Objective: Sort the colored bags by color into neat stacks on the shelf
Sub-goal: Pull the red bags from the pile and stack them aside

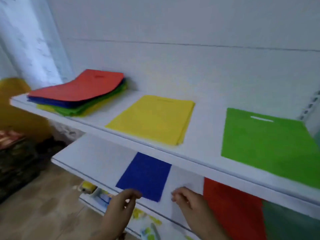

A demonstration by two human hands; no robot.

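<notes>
A mixed pile of bags lies at the left end of the upper shelf, with a red bag on top and blue, green and yellow ones under it. A yellow bag lies flat in the middle of that shelf and a green bag at its right. On the lower shelf lie a blue bag and, to its right, a red bag. My left hand pinches the blue bag's near corner. My right hand rests loosely curled on the shelf between the blue and red bags, holding nothing.
A white wall backs the shelves and a curtain hangs at the left. A dark green surface shows at the bottom right beside the red bag. Below the lower shelf is a shelf with small colourful items. Wooden floor lies at the lower left.
</notes>
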